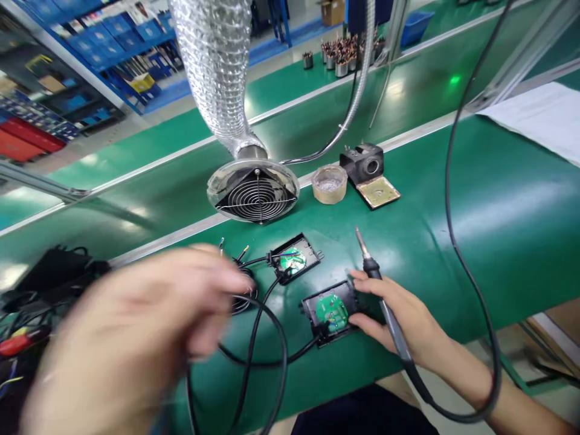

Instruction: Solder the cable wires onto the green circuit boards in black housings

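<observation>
My left hand [149, 326] is large and smeared by motion at the lower left, its fingers pointing right. Black cable [283, 338] runs behind its fingertips; whether they grip anything is unclear. In my right hand [408, 317] lies a soldering iron [389, 326], tip up and away from me. The thumb and fingertips of that hand also touch the right side of an open black plastic case [310, 305] with a round green circuit board [333, 311] inside. Just beyond sits a second open case [309, 246], holding a similar green board [293, 260] with thin wires.
A round fume extractor hood [260, 196] hangs on a silver duct [217, 66]. Behind the cases are a tan round dish [329, 186] and a soldering iron stand [362, 163] with its pad. Tangled cables [49, 290] lie left; paper [539, 118] lies right. The iron's cord [471, 272] loops at right.
</observation>
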Tool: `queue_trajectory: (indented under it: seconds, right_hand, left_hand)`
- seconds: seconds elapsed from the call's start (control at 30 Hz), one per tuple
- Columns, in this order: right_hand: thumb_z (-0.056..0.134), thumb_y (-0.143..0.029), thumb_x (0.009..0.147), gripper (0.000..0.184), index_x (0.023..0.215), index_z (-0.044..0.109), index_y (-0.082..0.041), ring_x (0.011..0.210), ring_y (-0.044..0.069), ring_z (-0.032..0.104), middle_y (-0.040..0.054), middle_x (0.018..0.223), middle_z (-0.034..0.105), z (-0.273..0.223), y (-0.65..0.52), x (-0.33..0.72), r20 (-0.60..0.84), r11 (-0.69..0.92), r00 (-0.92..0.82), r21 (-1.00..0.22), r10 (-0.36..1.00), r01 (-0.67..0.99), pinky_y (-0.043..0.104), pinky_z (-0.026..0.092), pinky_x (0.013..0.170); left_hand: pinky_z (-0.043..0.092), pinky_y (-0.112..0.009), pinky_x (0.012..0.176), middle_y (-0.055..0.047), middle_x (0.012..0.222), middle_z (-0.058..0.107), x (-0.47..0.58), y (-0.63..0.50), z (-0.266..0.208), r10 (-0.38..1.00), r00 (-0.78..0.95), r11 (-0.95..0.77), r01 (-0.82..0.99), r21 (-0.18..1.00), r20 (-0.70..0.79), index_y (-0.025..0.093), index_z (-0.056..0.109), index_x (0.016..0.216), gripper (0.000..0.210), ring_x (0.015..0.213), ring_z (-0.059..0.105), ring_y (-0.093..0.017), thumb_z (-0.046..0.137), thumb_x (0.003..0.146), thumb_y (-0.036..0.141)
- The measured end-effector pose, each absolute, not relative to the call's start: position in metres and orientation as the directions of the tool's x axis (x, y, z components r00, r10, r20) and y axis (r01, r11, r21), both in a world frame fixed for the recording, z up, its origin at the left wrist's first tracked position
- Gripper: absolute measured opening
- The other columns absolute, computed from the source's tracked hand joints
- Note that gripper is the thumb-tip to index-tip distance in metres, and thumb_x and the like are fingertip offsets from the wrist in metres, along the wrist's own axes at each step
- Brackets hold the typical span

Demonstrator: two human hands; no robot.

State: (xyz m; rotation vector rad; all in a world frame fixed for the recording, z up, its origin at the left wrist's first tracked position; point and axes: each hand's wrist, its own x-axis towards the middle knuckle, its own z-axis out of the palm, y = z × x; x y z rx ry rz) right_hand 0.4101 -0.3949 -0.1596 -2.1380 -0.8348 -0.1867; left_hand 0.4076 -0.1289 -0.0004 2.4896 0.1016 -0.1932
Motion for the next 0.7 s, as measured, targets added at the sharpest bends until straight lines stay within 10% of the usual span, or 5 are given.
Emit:
queue_trajectory:
  seconds: [0.13, 0.33, 0.7]
  right_hand:
    - [0.060, -0.024, 0.083, 0.038, 0.118, 0.044, -0.017, 0.103, 0.023, 0.061, 0.0146, 0.119, 0.059, -0.161, -0.391, 0.410, 0.459, -0.465, 0.774, -0.621, 0.436, 0.631, 0.039, 0.055, 0.085]
    - [0.061, -0.021, 0.083, 0.038, 0.118, 0.046, -0.016, 0.103, 0.022, 0.061, 0.0134, 0.116, 0.060, -0.160, -0.391, 0.404, 0.468, -0.432, 0.778, -0.652, 0.418, 0.624, 0.038, 0.054, 0.086]
    - [0.051, -0.009, 0.083, 0.041, 0.123, 0.056, -0.017, 0.070, 0.012, 0.059, 0.0059, 0.086, 0.061, -0.133, -0.420, 0.403, 0.518, -0.209, 0.790, -0.776, 0.328, 0.595, 0.025, 0.050, 0.057]
  left_hand:
    - [0.041, -0.021, 0.053, 0.002, 0.064, 0.060, 0.406, -0.189, -0.049, -0.324, 0.883, -0.772, -0.040, 0.635, -0.338, 0.019, 0.060, 0.078, 0.016, 0.056, 0.053, -0.010, 0.045, 0.085, 0.023]
    - [0.044, -0.026, 0.065, -0.003, 0.078, 0.065, 0.406, -0.202, -0.093, -0.292, 0.908, -0.934, -0.203, 0.293, -0.300, 0.018, 0.060, 0.081, 0.015, 0.071, 0.061, -0.017, 0.045, 0.081, 0.016]
    - [0.043, -0.023, 0.066, -0.001, 0.080, 0.065, 0.401, -0.197, -0.103, -0.302, 0.923, -0.922, -0.220, 0.317, -0.239, 0.020, 0.065, 0.083, 0.017, 0.072, 0.060, -0.014, 0.049, 0.085, 0.019]
